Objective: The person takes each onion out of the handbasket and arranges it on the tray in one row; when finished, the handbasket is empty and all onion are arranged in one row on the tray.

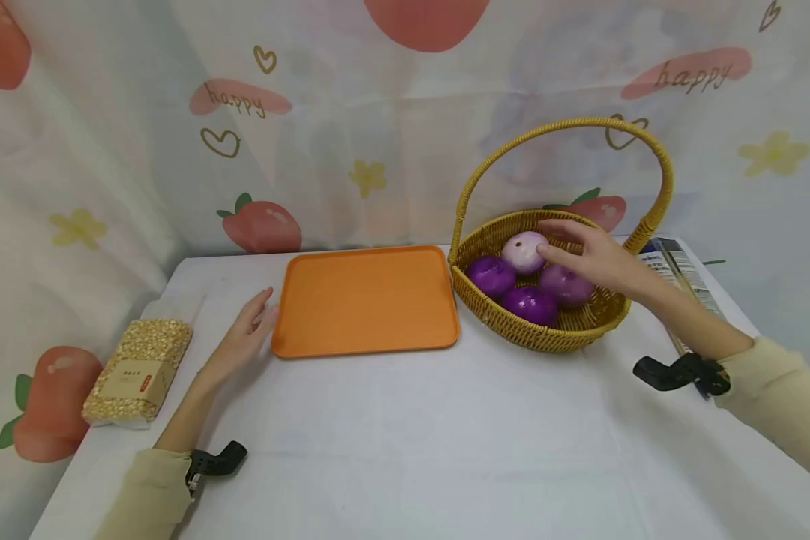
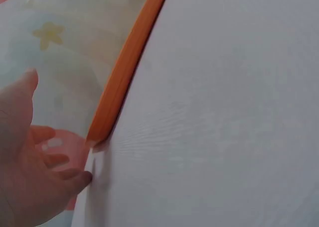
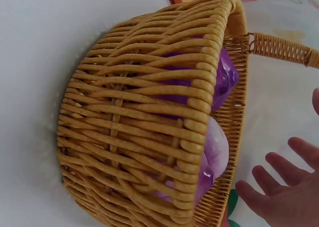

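My right hand (image 1: 597, 255) hovers over the wicker basket (image 1: 536, 341), fingers extended and holding nothing. Below its fingertips lies a pale purple onion (image 1: 523, 251), beside darker purple onions (image 1: 490, 275) inside the basket. The right wrist view shows a gap between this hand (image 3: 286, 182) and the onions, which are partly hidden by the woven side (image 3: 134, 107). Left of the basket is an orange tray (image 1: 364, 304) with a bare surface. By the tray's left edge, my left hand (image 1: 243, 334) is held with loosely spread fingers and grips nothing; whether it touches the rim is unclear.
A clear bag of yellow grains (image 1: 138, 371) lies at the table's left edge. Printed packaging (image 1: 682, 270) sits at the right edge, partly behind my right forearm. The basket's tall handle (image 1: 567, 124) arches above it. A patterned cloth (image 1: 405, 135) hangs behind the white table (image 1: 405, 442).
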A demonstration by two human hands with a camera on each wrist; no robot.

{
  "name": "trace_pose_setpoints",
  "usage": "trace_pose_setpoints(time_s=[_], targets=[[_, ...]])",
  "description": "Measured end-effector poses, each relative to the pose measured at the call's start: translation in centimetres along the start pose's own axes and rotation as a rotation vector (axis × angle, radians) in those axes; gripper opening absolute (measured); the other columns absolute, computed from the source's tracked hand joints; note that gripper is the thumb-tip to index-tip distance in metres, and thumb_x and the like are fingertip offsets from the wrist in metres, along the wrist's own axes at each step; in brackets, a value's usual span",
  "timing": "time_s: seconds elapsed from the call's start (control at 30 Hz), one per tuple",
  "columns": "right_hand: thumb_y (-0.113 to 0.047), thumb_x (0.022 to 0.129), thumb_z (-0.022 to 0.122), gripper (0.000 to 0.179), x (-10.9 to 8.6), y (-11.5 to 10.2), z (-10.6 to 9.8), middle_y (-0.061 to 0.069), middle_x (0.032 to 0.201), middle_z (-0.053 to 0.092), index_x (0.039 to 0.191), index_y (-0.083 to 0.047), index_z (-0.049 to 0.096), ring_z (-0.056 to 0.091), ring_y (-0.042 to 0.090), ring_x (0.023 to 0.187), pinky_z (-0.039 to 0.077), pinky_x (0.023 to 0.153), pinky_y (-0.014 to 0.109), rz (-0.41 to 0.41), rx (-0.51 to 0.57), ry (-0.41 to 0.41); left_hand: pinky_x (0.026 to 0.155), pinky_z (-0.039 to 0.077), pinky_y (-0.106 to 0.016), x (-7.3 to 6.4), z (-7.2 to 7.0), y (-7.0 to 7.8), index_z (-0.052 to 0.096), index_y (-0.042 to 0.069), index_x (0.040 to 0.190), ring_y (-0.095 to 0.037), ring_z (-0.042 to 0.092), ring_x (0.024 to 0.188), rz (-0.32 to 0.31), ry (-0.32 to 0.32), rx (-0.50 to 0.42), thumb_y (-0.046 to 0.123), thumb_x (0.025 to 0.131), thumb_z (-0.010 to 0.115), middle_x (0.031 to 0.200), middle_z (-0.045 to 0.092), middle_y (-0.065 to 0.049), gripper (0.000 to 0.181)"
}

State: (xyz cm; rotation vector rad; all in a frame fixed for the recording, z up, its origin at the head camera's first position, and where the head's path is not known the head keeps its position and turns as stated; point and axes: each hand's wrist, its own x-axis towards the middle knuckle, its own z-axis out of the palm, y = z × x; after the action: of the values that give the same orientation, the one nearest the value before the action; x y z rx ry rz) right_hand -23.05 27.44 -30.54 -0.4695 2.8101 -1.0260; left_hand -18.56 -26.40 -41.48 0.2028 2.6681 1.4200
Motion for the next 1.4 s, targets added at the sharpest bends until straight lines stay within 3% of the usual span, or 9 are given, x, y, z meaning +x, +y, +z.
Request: trace_pose_setpoints(time_s=[0.33,0.6,0.93,1.17,1.3,1.4], targets=[[-0.043,0.098,0.053,0.064,1.9,-0.5,-1.4,0.023,0.149,0.042,0.148,-0.007,0.036,0.039,0.043,0.137,0.035,0.108,0.062,0.071,0.026,-0.068,0.120,0.014,-0.056,-0.4,0.6,-0.3,0.007,0.007,0.156,-0.040,0.008,0.150,-0.031,-0.058,0.034,0.034,0.102,0.048,0.163,0.004,-0.019,0.074],[-0.050,0.096,0.052,0.069,3.1,-0.5,-2.3,0.024,0.150,0.040,0.149,-0.009,0.035,0.036,0.043,0.139,0.034,0.109,0.061,0.131,0.038,-0.086,0.121,0.010,-0.056,0.1,0.9,-0.8,0.009,0.002,0.155,-0.037,0.006,0.151,-0.018,-0.084,0.049,0.034,0.099,0.054,0.162,0.009,-0.021,0.078],[-0.055,0.094,0.052,0.073,4.1,-0.5,-2.4,0.023,0.151,0.038,0.150,-0.011,0.034,0.036,0.042,0.138,0.036,0.109,0.059,0.170,0.040,-0.094,0.120,0.012,-0.058,0.5,1.3,-1.6,0.008,-0.003,0.154,-0.040,0.010,0.150,0.088,-0.114,0.106,0.031,0.097,0.059,0.161,0.011,-0.024,0.083],[-0.055,0.095,0.049,0.072,4.3,-0.5,-2.7,0.021,0.152,0.038,0.150,-0.010,0.034,0.042,0.038,0.134,0.042,0.106,0.052,0.174,0.084,-0.108,0.120,0.013,-0.059,0.2,1.4,-1.7,0.007,-0.003,0.154,-0.041,0.010,0.150,0.086,-0.109,0.153,0.031,0.093,0.065,0.161,0.011,-0.025,0.091],[-0.056,0.094,0.050,0.074,4.6,-0.2,-2.9,0.019,0.155,0.033,0.151,-0.010,0.033,0.039,0.038,0.137,0.039,0.110,0.052,0.213,0.163,-0.115,0.119,0.015,-0.060,0.2,1.5,-1.7,0.008,-0.004,0.154,-0.042,0.013,0.149,0.120,-0.101,0.180,0.029,0.090,0.069,0.160,0.014,-0.026,0.094],[-0.056,0.095,0.050,0.074,4.9,0.2,-3.1,0.018,0.155,0.032,0.150,-0.009,0.034,0.038,0.037,0.138,0.043,0.109,0.045,0.231,0.191,-0.122,0.118,0.017,-0.060,0.2,1.6,-1.7,0.008,-0.003,0.154,-0.041,0.015,0.148,0.129,-0.100,0.189,0.029,0.088,0.071,0.160,0.016,-0.025,0.097]])
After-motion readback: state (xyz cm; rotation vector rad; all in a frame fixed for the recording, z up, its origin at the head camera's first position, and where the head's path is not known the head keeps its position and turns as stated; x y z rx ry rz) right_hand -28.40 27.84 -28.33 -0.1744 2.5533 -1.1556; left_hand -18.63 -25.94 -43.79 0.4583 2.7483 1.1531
